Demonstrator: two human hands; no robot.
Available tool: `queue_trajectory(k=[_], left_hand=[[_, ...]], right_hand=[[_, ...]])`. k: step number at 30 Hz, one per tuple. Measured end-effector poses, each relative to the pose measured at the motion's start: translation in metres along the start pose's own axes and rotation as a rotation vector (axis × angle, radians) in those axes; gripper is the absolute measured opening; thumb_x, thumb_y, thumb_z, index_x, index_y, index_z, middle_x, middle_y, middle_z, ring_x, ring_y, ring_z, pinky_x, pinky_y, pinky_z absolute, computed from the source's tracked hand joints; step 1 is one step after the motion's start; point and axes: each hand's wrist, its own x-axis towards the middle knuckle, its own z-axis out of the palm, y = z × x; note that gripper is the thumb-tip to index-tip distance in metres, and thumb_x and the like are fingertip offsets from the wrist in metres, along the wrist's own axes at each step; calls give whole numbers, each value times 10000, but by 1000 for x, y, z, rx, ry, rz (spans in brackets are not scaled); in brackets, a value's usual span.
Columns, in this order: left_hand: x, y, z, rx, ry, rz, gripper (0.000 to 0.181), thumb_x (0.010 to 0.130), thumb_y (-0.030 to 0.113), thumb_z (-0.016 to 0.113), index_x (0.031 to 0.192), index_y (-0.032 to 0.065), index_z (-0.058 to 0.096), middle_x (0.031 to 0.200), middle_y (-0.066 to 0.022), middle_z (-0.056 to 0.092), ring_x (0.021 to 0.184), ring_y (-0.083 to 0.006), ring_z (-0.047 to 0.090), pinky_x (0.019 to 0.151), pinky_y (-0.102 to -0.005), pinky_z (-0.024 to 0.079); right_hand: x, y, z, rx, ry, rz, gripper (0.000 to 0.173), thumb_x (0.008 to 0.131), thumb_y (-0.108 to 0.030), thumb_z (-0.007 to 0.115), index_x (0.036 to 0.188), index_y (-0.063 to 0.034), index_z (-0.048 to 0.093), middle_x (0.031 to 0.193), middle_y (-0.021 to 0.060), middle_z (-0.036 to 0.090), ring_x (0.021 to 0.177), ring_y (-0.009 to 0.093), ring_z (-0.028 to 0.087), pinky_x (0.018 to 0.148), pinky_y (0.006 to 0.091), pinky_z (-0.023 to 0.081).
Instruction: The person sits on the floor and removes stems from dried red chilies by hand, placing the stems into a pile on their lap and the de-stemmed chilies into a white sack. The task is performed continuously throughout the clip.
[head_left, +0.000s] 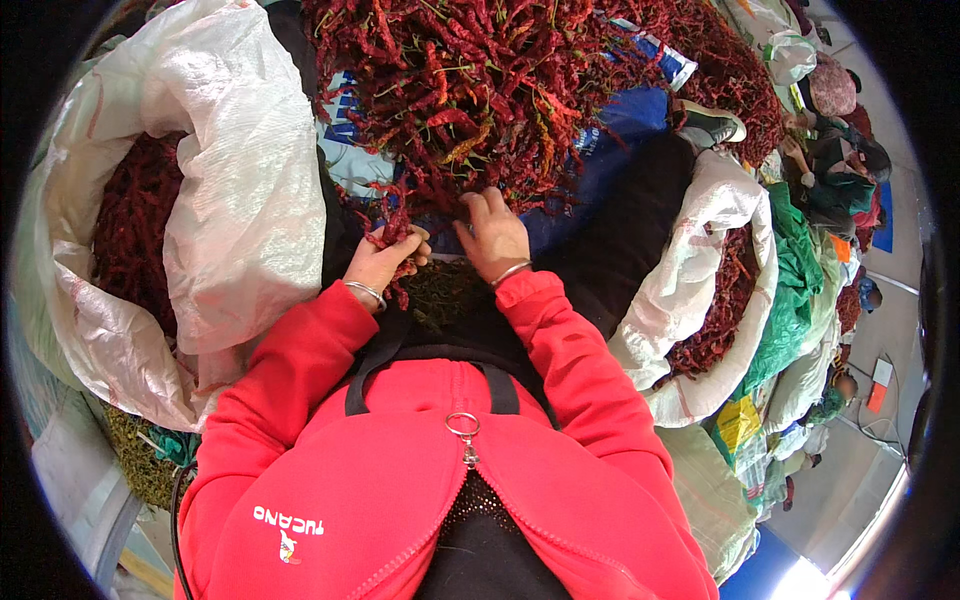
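Note:
My left hand (385, 264) is closed around a small bunch of dried red chillies (395, 214), which stick out above and below the fingers. Close beside it, my right hand (495, 238) reaches to the near edge of a large heap of dried chillies (472, 97). Its thumb and forefinger look apart, but its fingertips are partly hidden, so whether they pinch a chilli is unclear. The heap lies on blue and white printed plastic sheeting (630, 116) between my legs. Below my hands, greenish-brown stems and scraps (442, 292) lie in my lap.
A white woven sack (247, 195) with dried chillies inside stands open at my left. Another white sack (697, 300) of chillies is at my right, beside green plastic (784, 292). A stem pile (142, 457) lies lower left. Other people (840, 165) sit along the right.

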Motion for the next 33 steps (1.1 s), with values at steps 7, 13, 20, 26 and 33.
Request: queue_trajectory(k=[7,13,20,26,33], left_hand=[[5,-4,-6,-25,-13,46,185,876,203,549,821,28,576,616,0,509,508,-94,463,453,-230,345],[5,-2,-3,-73,16,-10,243,888,236,528,774,24,560,572,0,463,488,-101,434,451,-239,339],[7,0,-7,-64,-17,55,384,910,347,429,910,10,614,856,-67,612,871,-150,563,766,-255,394],[-1,11,-1,-53,7,18,445,913,374,394,1015,12,632,1033,-75,619,991,-159,536,876,-264,361],[2,4,-4,67,-12,-1,499,922,408,356,951,5,648,956,-71,625,879,-144,542,823,-247,377]], right_hand=[[11,6,26,-92,-127,80,207,738,-164,626,919,-85,563,914,120,498,762,320,565,649,401,483],[0,-3,31,-161,-122,12,242,740,-184,633,942,-76,553,956,126,488,776,315,563,655,397,480],[2,4,30,182,20,36,198,746,-141,634,922,-63,587,910,112,521,748,291,556,638,363,466],[-17,4,10,587,1,264,144,837,-100,575,927,12,573,735,56,609,594,82,541,523,237,441],[-35,-24,-1,661,-71,197,112,840,-67,584,927,4,575,729,22,583,609,69,534,533,207,434]])
